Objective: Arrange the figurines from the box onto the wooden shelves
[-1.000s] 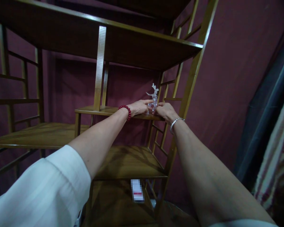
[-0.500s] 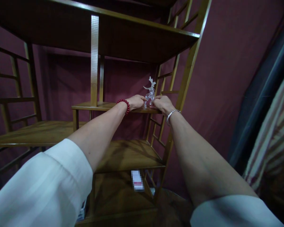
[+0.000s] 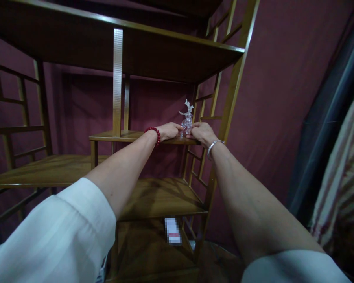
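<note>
A clear glass deer figurine with branching antlers stands upright on the raised wooden shelf, near its right end. My left hand, with a red bead bracelet at the wrist, has its fingers closed against the figurine's left side. From the right, my right hand grips the other side of the deer between thumb and fingers; a silver bangle circles that wrist. Parts of the deer's legs are hidden by my fingertips.
A wide shelf board runs above my hands, with a post to the left. Lower down are a shelf and a blurred white-and-red item. A dark curtain hangs at the right.
The view has shifted slightly, so the shelves sit a little lower. The deer has turned slightly between my hands, which remain at its sides.
</note>
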Motion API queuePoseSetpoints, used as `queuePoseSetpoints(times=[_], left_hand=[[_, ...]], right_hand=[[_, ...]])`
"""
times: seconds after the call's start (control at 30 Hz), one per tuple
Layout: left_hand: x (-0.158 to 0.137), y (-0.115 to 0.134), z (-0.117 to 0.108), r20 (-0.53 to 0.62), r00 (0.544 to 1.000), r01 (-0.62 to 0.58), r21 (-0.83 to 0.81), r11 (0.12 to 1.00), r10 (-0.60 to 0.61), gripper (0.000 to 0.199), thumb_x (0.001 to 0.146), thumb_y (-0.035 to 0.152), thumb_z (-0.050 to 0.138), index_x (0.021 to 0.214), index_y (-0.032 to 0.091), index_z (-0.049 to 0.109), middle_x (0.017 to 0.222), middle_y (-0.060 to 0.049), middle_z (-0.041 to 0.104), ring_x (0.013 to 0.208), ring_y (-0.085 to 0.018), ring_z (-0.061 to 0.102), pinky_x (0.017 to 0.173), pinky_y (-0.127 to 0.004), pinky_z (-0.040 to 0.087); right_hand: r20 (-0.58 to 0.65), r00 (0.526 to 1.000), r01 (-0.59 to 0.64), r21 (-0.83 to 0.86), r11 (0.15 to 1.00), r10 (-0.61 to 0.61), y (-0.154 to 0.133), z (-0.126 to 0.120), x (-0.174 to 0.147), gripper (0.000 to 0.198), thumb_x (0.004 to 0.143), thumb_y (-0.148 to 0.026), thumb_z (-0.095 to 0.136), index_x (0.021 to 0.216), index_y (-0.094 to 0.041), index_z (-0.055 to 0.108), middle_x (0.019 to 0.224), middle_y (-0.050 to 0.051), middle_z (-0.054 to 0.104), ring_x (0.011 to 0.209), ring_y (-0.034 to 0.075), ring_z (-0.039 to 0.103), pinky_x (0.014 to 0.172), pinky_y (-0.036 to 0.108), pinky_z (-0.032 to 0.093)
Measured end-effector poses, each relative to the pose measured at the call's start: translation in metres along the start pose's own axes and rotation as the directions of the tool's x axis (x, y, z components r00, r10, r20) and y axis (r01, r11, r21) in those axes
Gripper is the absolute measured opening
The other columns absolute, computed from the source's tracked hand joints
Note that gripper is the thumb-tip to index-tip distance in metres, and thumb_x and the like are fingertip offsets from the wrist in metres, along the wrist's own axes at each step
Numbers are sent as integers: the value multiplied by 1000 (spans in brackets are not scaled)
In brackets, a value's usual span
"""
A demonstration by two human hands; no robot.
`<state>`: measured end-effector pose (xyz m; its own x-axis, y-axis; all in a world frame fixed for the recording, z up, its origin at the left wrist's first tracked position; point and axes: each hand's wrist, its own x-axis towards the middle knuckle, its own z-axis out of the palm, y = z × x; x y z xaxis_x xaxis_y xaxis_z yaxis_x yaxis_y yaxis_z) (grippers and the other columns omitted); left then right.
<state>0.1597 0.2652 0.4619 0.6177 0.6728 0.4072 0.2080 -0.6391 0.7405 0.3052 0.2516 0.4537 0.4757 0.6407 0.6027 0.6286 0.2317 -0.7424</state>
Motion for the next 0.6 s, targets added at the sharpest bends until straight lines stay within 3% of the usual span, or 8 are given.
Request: queuePoseSetpoints(times=[0.13,0.33,0.6], left_hand=[[-6,4,2,-71,997,-21,158,987,32,40,61,-5,47,94,9,65,81,-5,66,67,-10,54,64,-18,41],[-12,7,5,-161,986,0,245,970,40,28,66,-3,46,80,8,68,67,-4,62,56,-8,49,55,-19,38],[-7,2,2,-166,983,-6,397,918,78,29,68,5,46,86,9,69,75,-6,65,58,-10,53,56,-21,41]], right_hand=[[-8,998,-68,107,992,69,-4,3,-3,19,64,-4,58,81,-12,63,54,1,60,43,10,57,44,17,47],[-57,990,-107,259,960,126,-7,6,-3,22,72,-3,46,84,-13,61,64,3,61,45,11,58,48,22,50],[-138,983,-86,255,963,125,-13,6,-8,22,79,-9,40,92,-13,57,69,5,61,45,9,55,46,22,50]])
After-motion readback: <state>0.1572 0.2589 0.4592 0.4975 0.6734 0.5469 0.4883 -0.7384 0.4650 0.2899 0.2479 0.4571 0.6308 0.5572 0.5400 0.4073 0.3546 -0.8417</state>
